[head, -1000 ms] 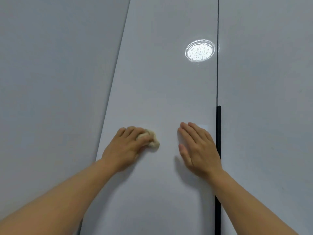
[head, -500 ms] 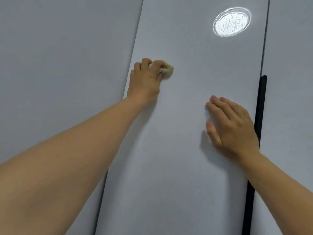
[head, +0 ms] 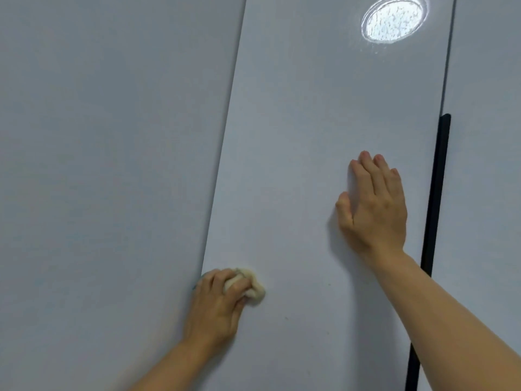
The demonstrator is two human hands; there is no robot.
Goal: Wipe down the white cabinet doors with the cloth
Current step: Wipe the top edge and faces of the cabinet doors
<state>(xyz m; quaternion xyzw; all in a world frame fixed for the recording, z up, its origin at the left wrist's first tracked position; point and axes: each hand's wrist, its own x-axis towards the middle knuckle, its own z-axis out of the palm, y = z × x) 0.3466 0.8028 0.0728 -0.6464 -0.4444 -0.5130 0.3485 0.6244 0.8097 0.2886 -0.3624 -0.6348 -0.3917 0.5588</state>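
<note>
Left hand gripped the balled cloth against the door by its left edge, unwiped panel stretching rightward toward the right hand, pressed flat, fingers straight.

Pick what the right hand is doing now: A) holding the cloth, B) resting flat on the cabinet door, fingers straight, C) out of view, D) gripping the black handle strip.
B: the right hand lies flat with straight fingers on the white cabinet door, apart from the black handle strip, while the left hand grips the cloth.
</note>
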